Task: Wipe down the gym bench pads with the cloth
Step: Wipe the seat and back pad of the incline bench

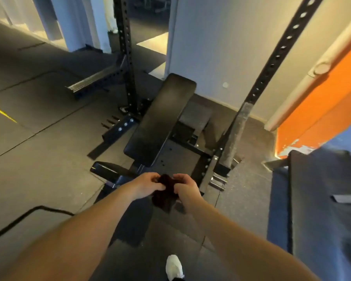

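Holding the cloth (165,196): both hands meet just below the centre of the frame, forearms reaching in from the lower corners, with the cloth bunched between them.
Left hand (148,184): fingers curled, thumb and fingertips pinching the cloth's left side.
Right hand (185,186): fingers curled over the cloth's upper right side, thumb closing on it from below.
Cloth: dark reddish-brown and crumpled; its lower part hangs beneath the hands, touching neither pad.
Back pad (162,118): long, black and inclined; it runs from the centre of the frame toward the upper middle, above the hands in the picture.
Seat pad (105,169): black, glossy and shorter; it lies left of centre, just above the left wrist, its near end hidden by the forearm.
Rack uprights: two black perforated posts flank the bench, one at upper centre (126,57) and one slanting to the upper right (272,63).
Safety arm (95,80): a metal bar projecting leftward from the upper-centre post.
Floor (39,149): dark grey tiles with visible seams; a yellow line (2,112) crosses the left edge.
Shoe (173,266): white, at bottom centre.
Orange panel (322,110): fills the right edge, beside a pale wall behind the bench.
Mat (322,199): dark, at lower right, resting on a blue layer.
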### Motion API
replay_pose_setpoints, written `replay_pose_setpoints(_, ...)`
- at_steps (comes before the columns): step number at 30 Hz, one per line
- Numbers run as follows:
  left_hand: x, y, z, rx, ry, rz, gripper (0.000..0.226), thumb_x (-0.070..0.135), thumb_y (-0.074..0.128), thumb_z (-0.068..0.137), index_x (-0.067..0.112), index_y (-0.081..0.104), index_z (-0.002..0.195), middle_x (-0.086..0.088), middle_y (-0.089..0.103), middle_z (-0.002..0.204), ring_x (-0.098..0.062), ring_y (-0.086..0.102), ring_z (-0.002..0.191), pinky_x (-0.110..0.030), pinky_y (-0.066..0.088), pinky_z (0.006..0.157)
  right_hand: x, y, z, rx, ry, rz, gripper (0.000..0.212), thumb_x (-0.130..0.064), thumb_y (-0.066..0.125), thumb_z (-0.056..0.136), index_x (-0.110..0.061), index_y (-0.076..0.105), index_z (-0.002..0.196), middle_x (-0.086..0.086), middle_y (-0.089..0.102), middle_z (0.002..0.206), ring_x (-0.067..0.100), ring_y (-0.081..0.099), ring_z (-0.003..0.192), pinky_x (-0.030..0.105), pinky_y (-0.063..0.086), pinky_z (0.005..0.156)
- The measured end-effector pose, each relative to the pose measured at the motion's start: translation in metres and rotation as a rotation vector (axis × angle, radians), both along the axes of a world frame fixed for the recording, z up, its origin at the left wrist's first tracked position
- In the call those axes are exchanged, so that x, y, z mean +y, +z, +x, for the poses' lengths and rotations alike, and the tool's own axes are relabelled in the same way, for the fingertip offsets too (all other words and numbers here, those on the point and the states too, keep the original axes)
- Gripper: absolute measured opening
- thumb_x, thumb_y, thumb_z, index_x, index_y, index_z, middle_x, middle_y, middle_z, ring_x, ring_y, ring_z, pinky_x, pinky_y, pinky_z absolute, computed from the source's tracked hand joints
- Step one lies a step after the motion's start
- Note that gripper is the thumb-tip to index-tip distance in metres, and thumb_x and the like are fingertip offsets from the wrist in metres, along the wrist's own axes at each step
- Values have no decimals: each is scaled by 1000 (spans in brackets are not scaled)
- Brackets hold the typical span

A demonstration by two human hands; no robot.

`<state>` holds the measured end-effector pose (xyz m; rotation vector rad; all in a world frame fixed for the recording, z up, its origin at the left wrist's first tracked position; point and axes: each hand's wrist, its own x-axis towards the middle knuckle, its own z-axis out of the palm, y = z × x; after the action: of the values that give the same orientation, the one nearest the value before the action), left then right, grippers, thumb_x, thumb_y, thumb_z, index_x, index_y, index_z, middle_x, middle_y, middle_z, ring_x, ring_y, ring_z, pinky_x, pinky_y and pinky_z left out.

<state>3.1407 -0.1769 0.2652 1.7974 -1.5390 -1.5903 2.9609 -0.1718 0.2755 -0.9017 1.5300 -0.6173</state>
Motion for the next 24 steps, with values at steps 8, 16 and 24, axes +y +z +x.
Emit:
replay_pose_setpoints(8,48,59,-110,153,-332,-116,19,35,64,93,22,69,106,-4,73,102,-22,70,99,-48,53,99,114,46,-102,-88,-299,-112,35,-18,77,89,-18,66,123,7,73,114,25,70,109,41,60,93)
replay_pose_setpoints(16,149,96,-287,95,-770,-195,38,50,71,80,21,66,104,-6,70,98,-23,68,92,-39,56,84,279,81,-253,21,-586,-138,24,6,65,89,-9,71,106,14,74,101,31,72,98,47,61,88)
replay_pose_setpoints(24,319,90,-481,120,-1130,-275,37,43,84,66,21,59,82,5,66,78,-14,63,74,-31,50,69,505,74,-397,309,-826,-74,27,-5,72,90,-28,76,76,8,77,86,24,74,81,49,62,84)
